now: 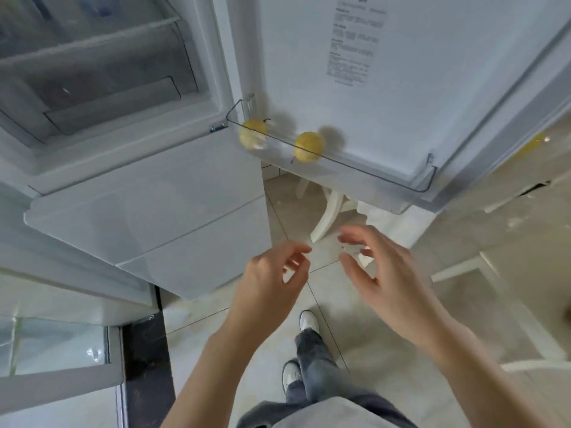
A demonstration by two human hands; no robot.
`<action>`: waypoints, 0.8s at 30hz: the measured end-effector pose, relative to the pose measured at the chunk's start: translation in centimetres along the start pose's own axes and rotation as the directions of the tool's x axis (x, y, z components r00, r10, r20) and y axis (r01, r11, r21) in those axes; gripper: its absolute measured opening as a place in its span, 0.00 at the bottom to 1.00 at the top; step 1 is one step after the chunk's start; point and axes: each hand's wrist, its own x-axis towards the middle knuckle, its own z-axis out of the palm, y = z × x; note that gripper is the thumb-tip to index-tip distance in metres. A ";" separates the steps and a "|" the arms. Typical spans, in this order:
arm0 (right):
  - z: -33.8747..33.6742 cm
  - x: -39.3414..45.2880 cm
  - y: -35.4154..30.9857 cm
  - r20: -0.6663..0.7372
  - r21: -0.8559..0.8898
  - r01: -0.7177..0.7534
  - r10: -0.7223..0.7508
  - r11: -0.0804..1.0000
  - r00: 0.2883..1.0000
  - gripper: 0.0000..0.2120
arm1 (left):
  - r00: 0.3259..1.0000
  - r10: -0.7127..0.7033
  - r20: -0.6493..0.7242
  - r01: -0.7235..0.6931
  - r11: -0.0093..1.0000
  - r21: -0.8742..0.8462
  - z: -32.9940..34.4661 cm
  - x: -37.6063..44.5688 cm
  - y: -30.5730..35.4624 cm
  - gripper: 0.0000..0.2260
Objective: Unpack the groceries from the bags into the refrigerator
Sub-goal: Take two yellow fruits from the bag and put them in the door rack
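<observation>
Both bare forearms are stretched forward from the lower edge of the view, converging toward the middle. The left hand [272,273] is held with its back to the camera, its fingers loosely curled and nothing gripped in them. The right hand [383,273] is raised slightly higher, palm turned inward, thumb and fingers spread and gently bent, empty. The two hands are kept near each other, apart.
</observation>
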 end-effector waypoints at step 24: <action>-11.0 -17.0 16.0 0.016 -0.042 -0.396 0.397 0.917 0.918 0.16 | 0.925 -0.002 0.379 -0.047 0.992 0.121 20.4 -2.6 8.3 0.06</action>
